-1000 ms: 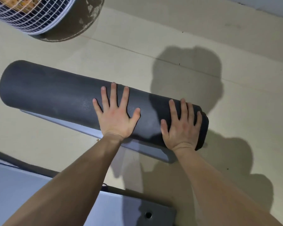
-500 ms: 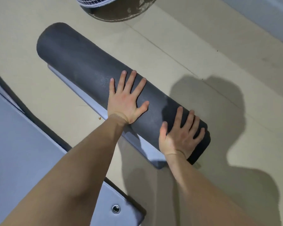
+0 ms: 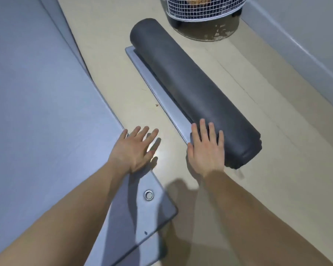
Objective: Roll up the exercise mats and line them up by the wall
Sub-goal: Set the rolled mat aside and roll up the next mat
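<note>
beige floor point(image 3: 112, 54) | left hand point(image 3: 134, 150) spread, empty | right hand point(image 3: 206, 150) fingers point(image 3: 202, 129) flat on rolled mat point(image 3: 190, 81)

**Nothing readable down here**

Looked over my rolled mat point(image 3: 192, 89), the flat mat point(image 3: 37, 112) with its metal eyelet point(image 3: 148, 195), and the wire basket point(image 3: 204, 8). No logo, label, number or print I can make out on any of them.

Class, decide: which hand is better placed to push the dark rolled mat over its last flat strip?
Right. The right hand lies flat on the near end of the dark grey rolled foam mat; the left hand is off it, by the flat blue-grey mat.
</note>
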Available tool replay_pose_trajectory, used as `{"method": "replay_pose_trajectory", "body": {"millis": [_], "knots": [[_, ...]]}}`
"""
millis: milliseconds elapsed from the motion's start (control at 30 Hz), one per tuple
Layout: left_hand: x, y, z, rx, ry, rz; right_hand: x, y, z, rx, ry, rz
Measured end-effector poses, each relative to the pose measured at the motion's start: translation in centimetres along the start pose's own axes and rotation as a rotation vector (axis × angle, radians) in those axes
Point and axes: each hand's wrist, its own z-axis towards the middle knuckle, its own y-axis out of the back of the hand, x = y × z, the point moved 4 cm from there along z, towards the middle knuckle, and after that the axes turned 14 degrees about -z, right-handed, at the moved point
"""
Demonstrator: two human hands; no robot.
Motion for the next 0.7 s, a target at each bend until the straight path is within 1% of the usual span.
{"method": "replay_pose_trajectory", "body": {"millis": [67,167,233,333,433,533,600,700], "knots": [[3.3,-1.4,-5.3,-0.009,0.049,-0.026,3.3,1.3,-1.8,0.000,0.052,0.008],[7.9,-4.3,-12.9,-0.028,0.156,-0.150,9.1,2.3,-4.3,0.045,0.168,0.046],[10.4,-7.0,-18.1,-0.028,0.212,-0.188,13.5,2.8,-6.7,0.071,0.294,0.037],[12.9,-11.3,-25.8,-0.034,0.300,-0.180,20.0,3.6,-11.8,0.093,0.494,0.024],[13.5,-15.6,-33.9,0.010,0.479,-0.248,24.4,3.7,-18.0,0.198,0.611,0.051],[12.6,-19.6,-40.9,0.046,0.599,-0.297,26.7,2.3,-24.2,0.315,0.722,-0.075],[12.2,-21.6,-43.9,0.004,0.675,-0.341,27.4,1.2,-26.7,0.312,0.740,-0.174],[11.5,-22.9,-46.0,-0.078,0.719,-0.377,27.7,0.1,-28.1,0.213,0.719,-0.259]]}}
